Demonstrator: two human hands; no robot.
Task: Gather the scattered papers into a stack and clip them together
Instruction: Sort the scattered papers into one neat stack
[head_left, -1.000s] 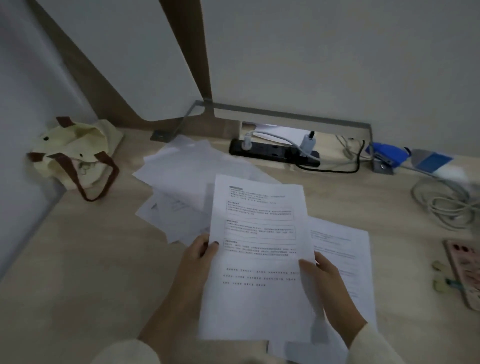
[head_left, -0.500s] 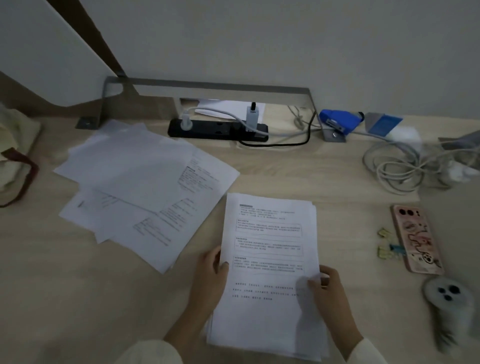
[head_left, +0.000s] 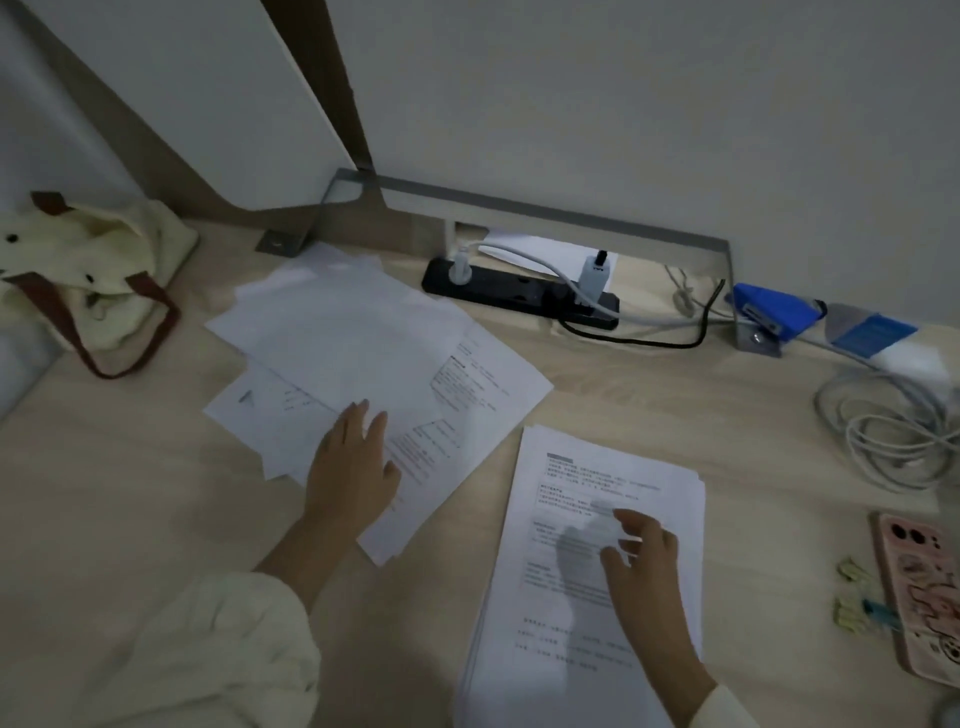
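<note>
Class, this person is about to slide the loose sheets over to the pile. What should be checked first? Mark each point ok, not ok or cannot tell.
1. Left hand on the scattered papers: ok, it lies flat on them, fingers straight.
2. Right hand steadying the stack: cannot tell; it is over the top sheet, but contact is unclear.
3. Stack edges squared: not ok, sheets jut out at the far right corner.
4. Path from loose sheets to stack: ok, only bare desk lies between.
5. Clips at hand: ok, they lie right of the stack, beside the phone.
</note>
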